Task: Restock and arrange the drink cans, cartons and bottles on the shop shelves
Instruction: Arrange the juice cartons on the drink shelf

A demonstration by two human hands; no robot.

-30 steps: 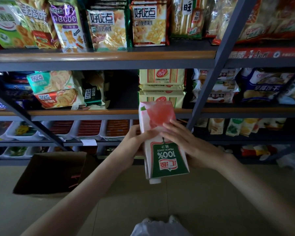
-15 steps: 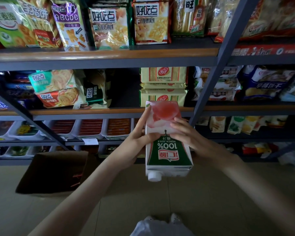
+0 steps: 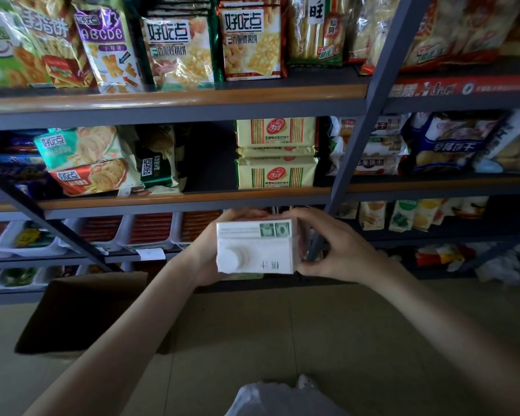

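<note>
Shelves [image 3: 174,99]: filled with snack bags [image 3: 180,49].
Box [image 3: 81,313]: brown, set on the floor on the left.
Carton [image 3: 261,253]: held up in front of the lower shelves, with its white top turned to the camera.
Left hand [image 3: 206,253]: curled round the carton's left side.
Right hand [image 3: 336,253]: curled round the carton's right side.
Cap [image 3: 236,258]: white and round, seen on the carton's top, near the left hand.

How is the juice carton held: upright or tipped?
Tipped. The juice carton points its white top, with the round cap, at the camera; the left hand and right hand grip its sides.
</note>
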